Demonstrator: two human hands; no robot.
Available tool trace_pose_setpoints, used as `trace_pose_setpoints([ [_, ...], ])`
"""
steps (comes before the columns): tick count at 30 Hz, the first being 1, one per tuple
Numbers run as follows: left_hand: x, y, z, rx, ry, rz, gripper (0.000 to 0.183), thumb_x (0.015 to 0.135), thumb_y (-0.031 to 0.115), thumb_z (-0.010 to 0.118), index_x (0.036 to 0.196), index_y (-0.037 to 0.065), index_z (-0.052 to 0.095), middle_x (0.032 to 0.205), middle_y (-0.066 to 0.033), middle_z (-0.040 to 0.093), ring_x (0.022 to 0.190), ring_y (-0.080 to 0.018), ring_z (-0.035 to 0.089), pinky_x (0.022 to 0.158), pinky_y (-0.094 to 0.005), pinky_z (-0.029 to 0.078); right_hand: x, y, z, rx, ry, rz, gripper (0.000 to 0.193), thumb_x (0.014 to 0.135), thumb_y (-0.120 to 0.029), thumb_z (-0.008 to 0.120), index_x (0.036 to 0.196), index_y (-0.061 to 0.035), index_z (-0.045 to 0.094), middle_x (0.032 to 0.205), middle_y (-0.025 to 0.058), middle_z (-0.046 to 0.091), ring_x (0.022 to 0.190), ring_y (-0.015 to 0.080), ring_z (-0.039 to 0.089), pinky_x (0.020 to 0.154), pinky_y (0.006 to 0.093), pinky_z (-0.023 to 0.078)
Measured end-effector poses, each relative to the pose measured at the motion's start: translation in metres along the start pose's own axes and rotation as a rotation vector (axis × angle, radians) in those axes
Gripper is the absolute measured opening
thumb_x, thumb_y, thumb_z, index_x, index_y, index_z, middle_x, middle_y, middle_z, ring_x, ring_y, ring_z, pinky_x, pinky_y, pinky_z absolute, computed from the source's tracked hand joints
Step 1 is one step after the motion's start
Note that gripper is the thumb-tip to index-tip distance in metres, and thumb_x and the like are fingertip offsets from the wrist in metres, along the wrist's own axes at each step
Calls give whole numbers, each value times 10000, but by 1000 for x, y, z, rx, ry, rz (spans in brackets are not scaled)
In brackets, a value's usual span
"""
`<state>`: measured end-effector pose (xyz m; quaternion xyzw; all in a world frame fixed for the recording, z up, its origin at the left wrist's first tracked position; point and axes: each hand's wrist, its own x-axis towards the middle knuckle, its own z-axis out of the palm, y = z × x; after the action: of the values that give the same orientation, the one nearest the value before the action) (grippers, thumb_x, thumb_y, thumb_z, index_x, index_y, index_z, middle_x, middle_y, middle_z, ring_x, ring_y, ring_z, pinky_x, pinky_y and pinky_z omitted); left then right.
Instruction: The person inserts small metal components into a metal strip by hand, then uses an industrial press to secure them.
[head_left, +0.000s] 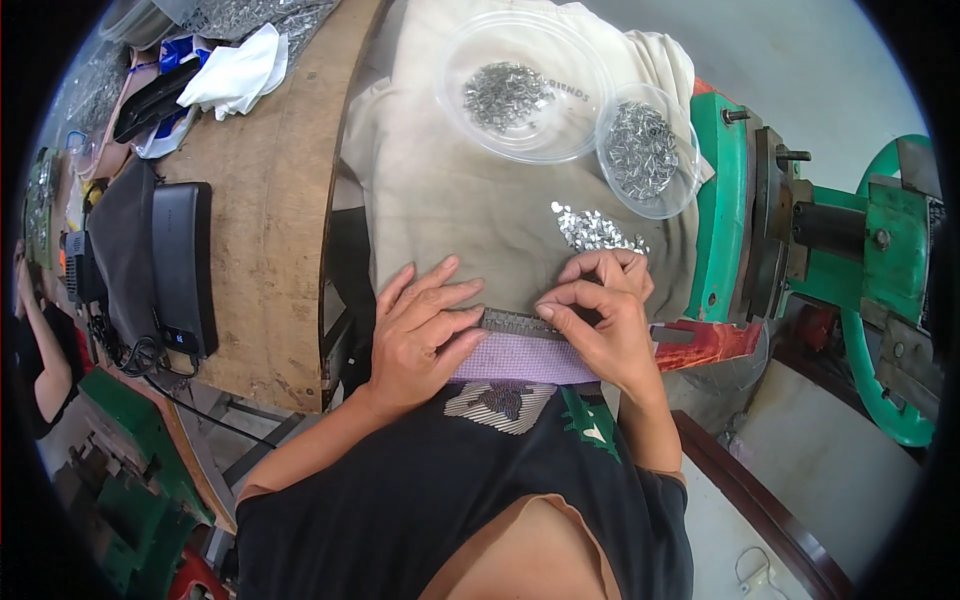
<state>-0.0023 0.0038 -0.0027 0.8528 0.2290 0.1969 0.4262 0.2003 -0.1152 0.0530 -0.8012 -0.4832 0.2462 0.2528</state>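
A dark metal strip with a row of fine slots (515, 323) lies crosswise before me, next to a band of lilac checked cloth (525, 360). My left hand (420, 325) rests at the strip's left end, fingers spread and its thumb along the edge. Over the strip's right part, my right hand (605, 305) brings thumb and forefinger together; anything between them is too small to make out. Just beyond that hand, a loose pile of small shiny metal pieces (592, 228) lies on the grey-beige cloth (440, 220).
Small metal parts fill a clear round tub (655, 205) and lie in a wider clear dish (450, 120). Green machinery (715, 230) stands at right. A wooden table (265, 220) at left bears a black device (185, 270) and white tissue (235, 75). Another person's arm (45, 340) shows far left.
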Motion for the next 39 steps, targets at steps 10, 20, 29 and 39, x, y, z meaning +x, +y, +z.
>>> trace_pose_setpoints([
  [10, 0, 1, 0, 14, 6, -3, 211, 736, 145, 819, 929, 92, 751, 1204, -64, 701, 1313, -286, 543, 1141, -478, 277, -5, -6, 12, -59, 33, -27, 131, 734, -253, 816, 835, -174, 792, 1002, -44, 584, 1090, 252, 431, 977, 455, 248],
  [20, 1, 2, -2, 20, -17, -12, 218, 731, 130, 816, 934, 83, 752, 1195, -74, 704, 1316, -303, 539, 1144, -490, 269, -11, 10, -13, -57, 93, 9, 121, 742, -198, 799, 858, -162, 793, 1027, -34, 633, 1095, 226, 454, 997, 396, 266],
  [29, 1, 2, -2, 43, -11, -6, 211, 742, 124, 808, 941, 87, 752, 1192, -47, 701, 1307, -280, 548, 1140, -480, 276, -24, 20, -17, -97, 77, 39, 110, 752, -208, 797, 852, -161, 790, 1032, -27, 625, 1105, 241, 449, 1000, 410, 252],
  [39, 1, 3, -1, 50, 1, 4, 209, 738, 122, 809, 933, 75, 751, 1180, -61, 705, 1298, -293, 555, 1136, -481, 278, -25, 12, -9, -116, 80, 34, 153, 686, -242, 835, 819, -178, 794, 1042, -38, 605, 1129, 263, 429, 1003, 435, 235],
])
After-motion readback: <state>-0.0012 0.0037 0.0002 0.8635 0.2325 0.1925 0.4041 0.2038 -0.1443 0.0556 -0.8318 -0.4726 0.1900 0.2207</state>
